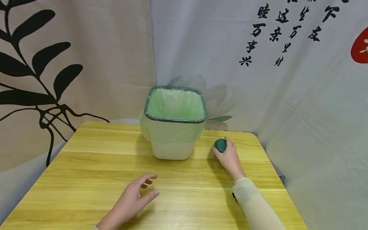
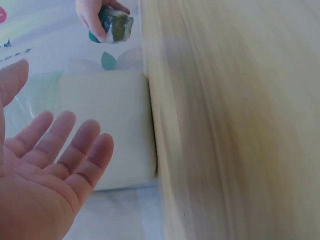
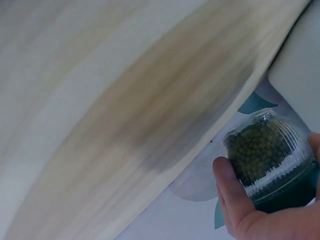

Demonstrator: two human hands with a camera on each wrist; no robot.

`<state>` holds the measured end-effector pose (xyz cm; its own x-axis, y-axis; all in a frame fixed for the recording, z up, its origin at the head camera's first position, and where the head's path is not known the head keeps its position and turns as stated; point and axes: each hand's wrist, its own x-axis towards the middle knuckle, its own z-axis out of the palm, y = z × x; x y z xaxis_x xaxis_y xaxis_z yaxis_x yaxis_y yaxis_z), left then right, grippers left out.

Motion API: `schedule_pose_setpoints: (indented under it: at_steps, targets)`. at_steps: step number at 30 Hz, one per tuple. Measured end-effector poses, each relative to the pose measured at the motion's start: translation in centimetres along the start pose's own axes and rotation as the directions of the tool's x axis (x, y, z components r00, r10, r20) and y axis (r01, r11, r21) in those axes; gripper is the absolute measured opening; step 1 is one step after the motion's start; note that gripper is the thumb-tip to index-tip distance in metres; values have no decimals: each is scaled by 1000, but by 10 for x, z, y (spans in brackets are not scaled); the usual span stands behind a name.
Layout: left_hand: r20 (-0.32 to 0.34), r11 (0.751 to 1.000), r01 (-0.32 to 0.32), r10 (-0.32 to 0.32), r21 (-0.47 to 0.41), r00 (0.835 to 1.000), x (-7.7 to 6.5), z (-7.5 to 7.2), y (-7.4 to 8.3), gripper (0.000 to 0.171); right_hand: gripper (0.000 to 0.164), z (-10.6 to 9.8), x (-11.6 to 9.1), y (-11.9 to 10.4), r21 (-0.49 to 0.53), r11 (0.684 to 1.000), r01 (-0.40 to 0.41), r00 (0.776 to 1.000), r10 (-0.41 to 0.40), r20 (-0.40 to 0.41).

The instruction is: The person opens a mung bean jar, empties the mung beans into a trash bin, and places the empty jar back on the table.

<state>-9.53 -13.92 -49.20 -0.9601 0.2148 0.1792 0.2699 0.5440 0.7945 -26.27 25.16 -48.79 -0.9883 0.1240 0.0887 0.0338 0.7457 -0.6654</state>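
My right hand (image 1: 231, 158) grips a small clear jar with a dark green lid (image 1: 220, 145), to the right of the bin. Small round green beans (image 3: 260, 152) show through the ribbed wall of the jar (image 3: 280, 170) in the right wrist view. The left wrist view shows the jar (image 2: 119, 26) apart from the tabletop, in the fingers of that hand. My left hand (image 1: 133, 196) hovers over the near part of the table, fingers spread loosely and palm turned inward, holding nothing.
A whitish waste bin (image 1: 172, 150) with a pale green liner (image 1: 172, 131) and a dark rim stands at the table's back. The wooden table (image 1: 86, 179) meets hanging cloths behind, one printed with leaves (image 1: 43, 57), another with black characters (image 1: 257, 29).
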Motion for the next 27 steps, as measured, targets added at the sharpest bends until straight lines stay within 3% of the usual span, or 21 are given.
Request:
schedule_pose_setpoints:
  at_steps: [8, 27]
  targets:
    - [9, 988, 112, -112, -107, 994, 7, 2, 3, 54, 100, -1, -8, -9, 65, 998, 1, 1000, 0, -17]
    - [36, 983, 142, -139, -117, 990, 12, 6, 8, 57, 100, -8, -28, -26, 131, 991, 33, 997, -24, -73]
